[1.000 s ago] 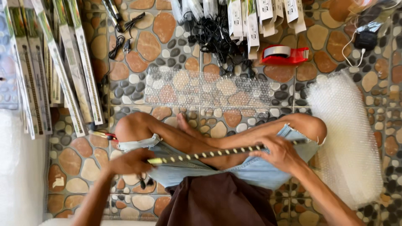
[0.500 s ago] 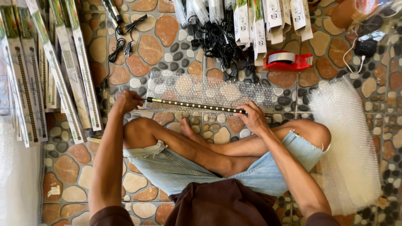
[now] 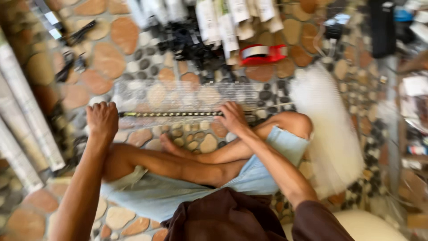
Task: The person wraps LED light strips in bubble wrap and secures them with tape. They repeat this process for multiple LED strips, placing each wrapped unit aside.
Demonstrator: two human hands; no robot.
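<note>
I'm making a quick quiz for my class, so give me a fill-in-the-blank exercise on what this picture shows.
1. Both hands hold a long dark rod that lies on a sheet of ____ wrap.
2. The left hand grips the rod's end with its fingers ____.
3. The tape dispenser beyond the sheet is ____ in colour.
4. The right hand rests ____ the rod.

Missing words: bubble; closed; red; on

Long, narrow white packages (image 3: pixel 24 120) lie fanned along the left edge of the pebbled floor (image 3: pixel 111 49). Smaller white packets with pale labels (image 3: pixel 227 22) crowd the top centre, blurred. A stack of colourful boxes (image 3: pixel 414 116) sits at far right, indistinct.
</note>
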